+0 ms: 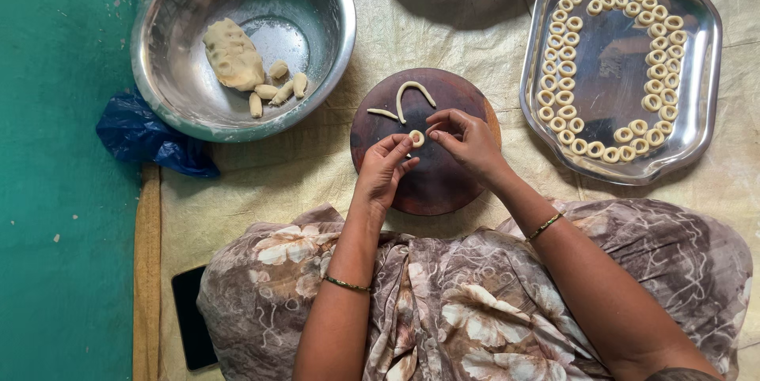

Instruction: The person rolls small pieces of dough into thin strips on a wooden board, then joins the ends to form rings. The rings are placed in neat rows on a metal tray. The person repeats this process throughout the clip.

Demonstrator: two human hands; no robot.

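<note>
Together, both hands, left (384, 167) and right (467, 139), pinch a small dough ring (416, 139) over the round board (443, 183).

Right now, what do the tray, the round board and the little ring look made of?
Tray: polished steel, judging by its mirror-like sheen. Round board: probably wood, dark brown and matte. Ring between both hands: soft pale dough, matching the lump in the bowl.

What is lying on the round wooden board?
On the round wooden board: a curved dough rope and a short strip. Both hands cover part of the board, so anything beneath them stays hidden.
</note>
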